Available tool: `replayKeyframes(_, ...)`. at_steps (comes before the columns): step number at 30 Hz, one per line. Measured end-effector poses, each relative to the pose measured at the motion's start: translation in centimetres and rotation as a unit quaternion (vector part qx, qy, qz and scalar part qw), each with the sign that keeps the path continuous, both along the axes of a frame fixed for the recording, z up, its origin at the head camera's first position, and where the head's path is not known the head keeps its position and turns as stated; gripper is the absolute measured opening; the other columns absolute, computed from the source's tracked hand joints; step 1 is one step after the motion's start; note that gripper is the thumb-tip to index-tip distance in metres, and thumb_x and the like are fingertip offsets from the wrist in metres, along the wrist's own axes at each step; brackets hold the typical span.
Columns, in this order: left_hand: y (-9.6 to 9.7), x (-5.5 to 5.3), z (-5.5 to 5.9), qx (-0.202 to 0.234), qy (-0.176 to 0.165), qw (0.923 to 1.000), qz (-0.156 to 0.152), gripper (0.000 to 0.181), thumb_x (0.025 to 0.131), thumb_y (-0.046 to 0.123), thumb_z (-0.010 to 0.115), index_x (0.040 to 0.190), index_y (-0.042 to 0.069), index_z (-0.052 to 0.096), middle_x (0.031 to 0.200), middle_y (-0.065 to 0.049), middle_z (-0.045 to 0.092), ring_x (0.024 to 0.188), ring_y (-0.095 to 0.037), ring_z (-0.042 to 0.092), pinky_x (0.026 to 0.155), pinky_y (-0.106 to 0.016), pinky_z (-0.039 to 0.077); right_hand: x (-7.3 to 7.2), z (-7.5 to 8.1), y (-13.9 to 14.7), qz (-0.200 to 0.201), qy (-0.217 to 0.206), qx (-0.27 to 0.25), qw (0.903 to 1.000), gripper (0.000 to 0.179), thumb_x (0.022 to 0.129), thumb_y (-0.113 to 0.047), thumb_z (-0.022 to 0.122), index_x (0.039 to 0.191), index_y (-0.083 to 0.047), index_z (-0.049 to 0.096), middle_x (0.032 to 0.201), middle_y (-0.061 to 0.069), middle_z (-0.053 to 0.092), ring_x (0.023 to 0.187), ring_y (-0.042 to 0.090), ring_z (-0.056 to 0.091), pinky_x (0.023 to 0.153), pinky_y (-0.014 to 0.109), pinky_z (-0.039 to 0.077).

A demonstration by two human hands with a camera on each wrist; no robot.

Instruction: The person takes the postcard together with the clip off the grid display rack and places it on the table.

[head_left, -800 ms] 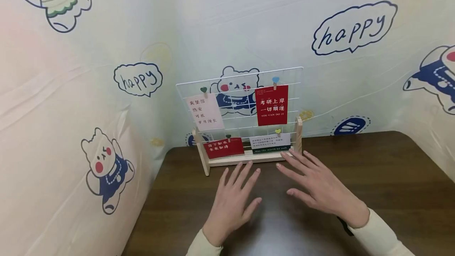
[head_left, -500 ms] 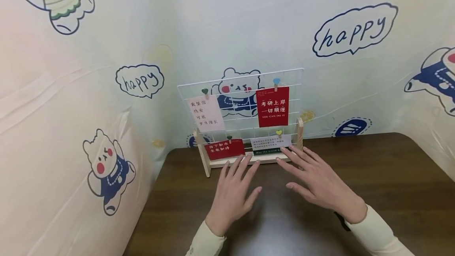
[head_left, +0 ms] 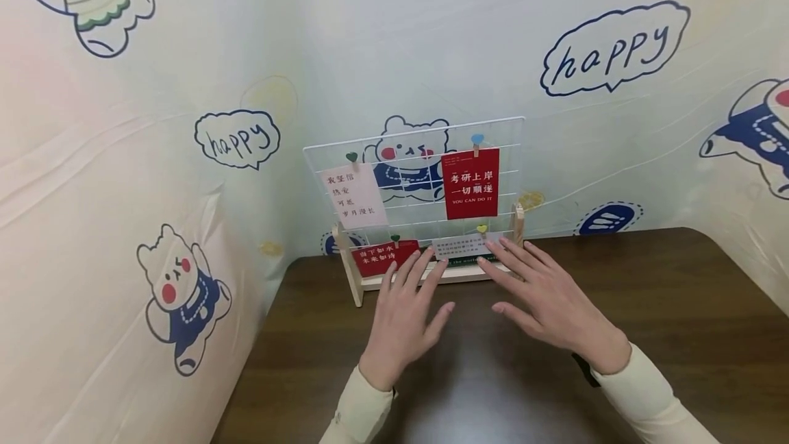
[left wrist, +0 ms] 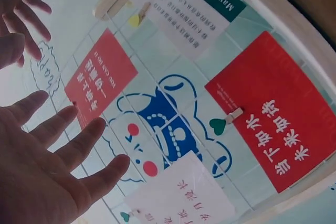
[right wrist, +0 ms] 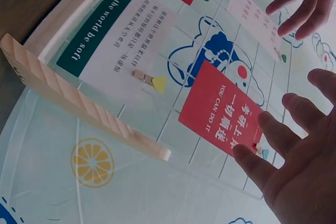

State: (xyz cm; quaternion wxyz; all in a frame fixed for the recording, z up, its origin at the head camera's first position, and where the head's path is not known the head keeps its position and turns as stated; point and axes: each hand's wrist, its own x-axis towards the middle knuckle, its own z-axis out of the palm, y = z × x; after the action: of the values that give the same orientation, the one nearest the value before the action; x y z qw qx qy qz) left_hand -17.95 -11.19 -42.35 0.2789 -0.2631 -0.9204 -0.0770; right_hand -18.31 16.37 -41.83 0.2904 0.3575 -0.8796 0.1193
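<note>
A white wire grid (head_left: 419, 130) stands upright in a wooden base (head_left: 459, 278) on the table. Clipped to it are a pink card (head_left: 354, 196) at upper left, a red card (head_left: 471, 183) at upper right, a smaller red card (head_left: 377, 260) at lower left and a white-and-green card (head_left: 459, 245) at lower right. Heart-topped clothespins hold them, among them a yellow one (right wrist: 157, 83). My left hand (head_left: 403, 324), fingers spread, is in front of the lower red card. My right hand (head_left: 555, 300), also spread, overlaps the white-and-green card in the head view. Both hands hold nothing.
A dark brown wooden table (head_left: 678, 334) extends around the stand. Cloth printed with cartoon bears and "happy" bubbles (head_left: 237, 139) hangs behind and on both sides, close to the table's edges.
Both hands have moved forward and up a little toward the stand, fingers still spread. They now cover more of the lower cards in the head view. The stand and cards stay put.
</note>
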Motion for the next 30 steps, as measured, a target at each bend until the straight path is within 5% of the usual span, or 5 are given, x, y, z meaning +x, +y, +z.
replayKeyframes(3, 0.1, -0.4, 0.3, 0.016, 0.007, 0.9998, -0.005, 0.078, 0.087, 0.050, 0.077, 0.156, 0.028, 0.047, 0.170, 0.001, 0.038, 0.150, -0.026, 0.046, 0.123, -0.059, 0.038, -0.3, 0.3, -0.2, -0.007, -0.006, -0.002, 1.0000, 0.072, 0.096, -0.052, 0.066, 0.159, -0.026, 0.044, 0.169, 0.006, 0.040, 0.153, 0.034, 0.043, 0.134, 0.027, 0.000)
replayKeyframes(11, 0.4, -1.4, 0.8, 0.041, 0.020, 0.9989, -0.009, 0.076, 0.089, 0.050, 0.075, 0.156, 0.028, 0.046, 0.168, 0.002, 0.040, 0.149, -0.023, 0.046, 0.124, -0.056, 0.037, -1.0, 1.1, -0.8, -0.017, -0.009, -0.006, 0.9998, 0.081, 0.088, -0.045, 0.078, 0.159, -0.025, 0.046, 0.167, 0.006, 0.043, 0.154, 0.031, 0.042, 0.126, 0.053, 0.034)
replayKeyframes(19, 0.8, -2.5, 1.6, 0.064, 0.026, 0.9976, -0.002, 0.075, 0.089, 0.049, 0.074, 0.155, 0.027, 0.046, 0.166, 0.002, 0.044, 0.145, -0.021, 0.050, 0.124, -0.055, 0.038, -2.2, 1.6, -0.6, -0.013, 0.002, -0.032, 0.9994, 0.083, 0.086, -0.043, 0.080, 0.159, -0.026, 0.044, 0.166, 0.007, 0.044, 0.152, 0.031, 0.045, 0.133, 0.044, 0.021)
replayKeyframes(25, 1.2, -3.3, 2.4, 0.069, 0.045, 0.9966, -0.010, 0.072, 0.091, 0.048, 0.073, 0.154, 0.026, 0.048, 0.163, -0.001, 0.047, 0.143, -0.022, 0.052, 0.121, -0.053, 0.042, -3.2, 2.2, -0.4, -0.011, 0.011, -0.044, 0.9989, 0.080, 0.084, -0.041, 0.081, 0.156, -0.022, 0.050, 0.164, 0.008, 0.047, 0.149, 0.033, 0.048, 0.120, 0.061, 0.040)
replayKeyframes(30, 1.5, -4.1, 3.5, 0.080, 0.052, 0.9954, -0.011, 0.066, 0.092, 0.048, 0.071, 0.150, 0.025, 0.052, 0.158, -0.001, 0.052, 0.139, -0.022, 0.055, 0.117, -0.048, 0.047, -3.9, 3.1, -0.5, -0.005, 0.020, -0.055, 0.9983, 0.080, 0.083, -0.041, 0.083, 0.154, -0.023, 0.051, 0.163, 0.009, 0.047, 0.148, 0.033, 0.048, 0.117, 0.064, 0.043)
